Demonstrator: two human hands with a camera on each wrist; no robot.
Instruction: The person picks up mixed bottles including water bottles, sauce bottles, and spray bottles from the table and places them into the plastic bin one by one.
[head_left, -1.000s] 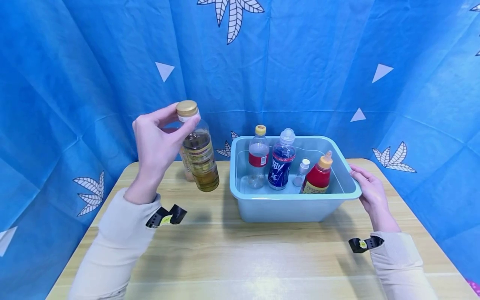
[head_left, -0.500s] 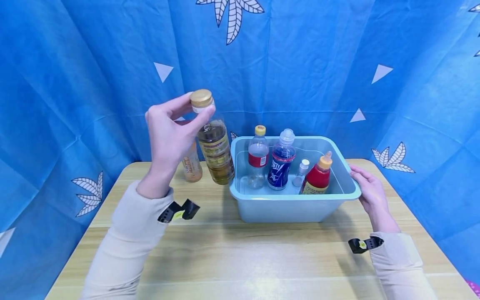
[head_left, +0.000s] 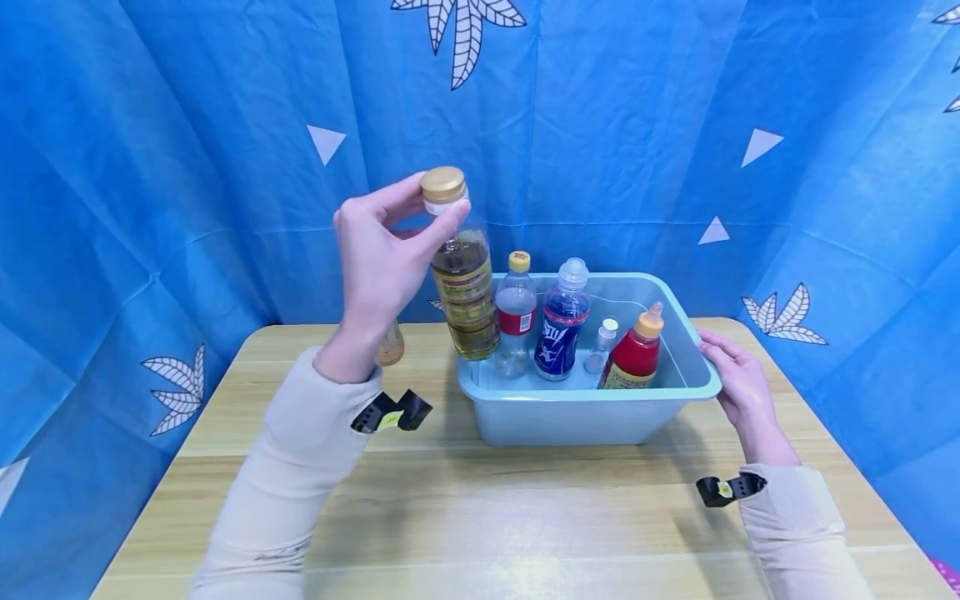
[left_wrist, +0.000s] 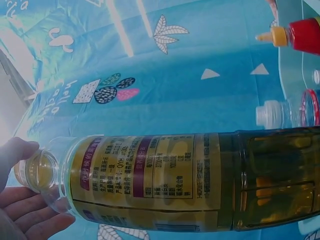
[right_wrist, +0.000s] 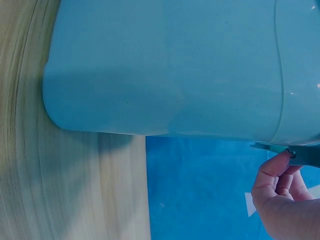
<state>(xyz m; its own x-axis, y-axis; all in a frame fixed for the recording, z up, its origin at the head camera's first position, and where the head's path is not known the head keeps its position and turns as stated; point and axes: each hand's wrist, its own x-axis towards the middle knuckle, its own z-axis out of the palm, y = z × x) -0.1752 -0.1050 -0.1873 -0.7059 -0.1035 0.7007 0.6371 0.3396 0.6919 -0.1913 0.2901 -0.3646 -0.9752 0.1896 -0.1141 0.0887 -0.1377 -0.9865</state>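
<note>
Count: six bottles in view, one bin, one counter, two hands. Left hand [head_left: 378,258] pinches the neck of the gold-capped bottle [head_left: 463,283] just under the cap, thumb on one side and fingers on the other; the bottle is off the counter [head_left: 420,508], in the air at the bin's left rim. Long axis near vertical, cap up and tipped slightly toward the counter's left edge, base down and toward the bin. It holds amber liquid to about the shoulder and carries a yellow label; in the left wrist view the label text runs along the bottle's length. Light-blue bin [head_left: 592,412] sits on the counter toward the far edge, right of centre. Four bottles stand upright inside it: clear bottle with red label and yellow cap [head_left: 516,317], blue-labelled bottle with clear cap [head_left: 562,325], small clear bottle with white cap [head_left: 602,343], red squeeze bottle with orange nozzle [head_left: 634,352]. One more orange bottle [head_left: 391,343] stands on the counter near the far-left corner, mostly hidden behind the left wrist. Right hand [head_left: 738,387] rests at the bin's right rim; in the right wrist view its fingers [right_wrist: 280,172] curl up under the rim edge, touching it.
</note>
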